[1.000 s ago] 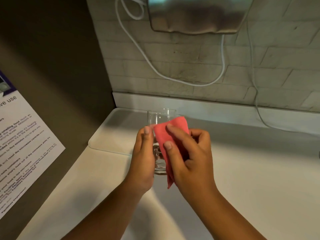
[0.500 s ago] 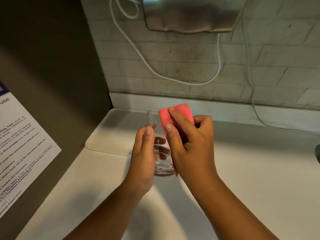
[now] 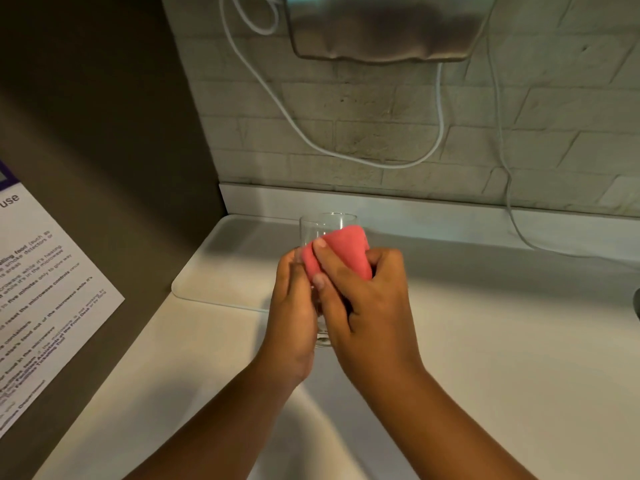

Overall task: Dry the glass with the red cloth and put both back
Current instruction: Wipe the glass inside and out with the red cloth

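A clear drinking glass (image 3: 323, 225) is held upright above the white counter, its rim showing above my fingers and its base below them. My left hand (image 3: 292, 313) grips the glass from the left side. My right hand (image 3: 367, 306) presses a folded red cloth (image 3: 346, 252) against the near side of the glass, just under the rim. Most of the glass wall is hidden behind both hands and the cloth.
A white tray (image 3: 221, 271) lies on the white counter (image 3: 502, 341) just behind and left of my hands. A dark panel with a printed notice (image 3: 41, 289) stands at left. White cables (image 3: 440, 133) hang down the tiled wall under a metal appliance (image 3: 384, 26).
The cloth slid from above the glass rim down and leftward across the near wall of the glass. My right hand now overlaps my left fingers. The left hand kept its grip.
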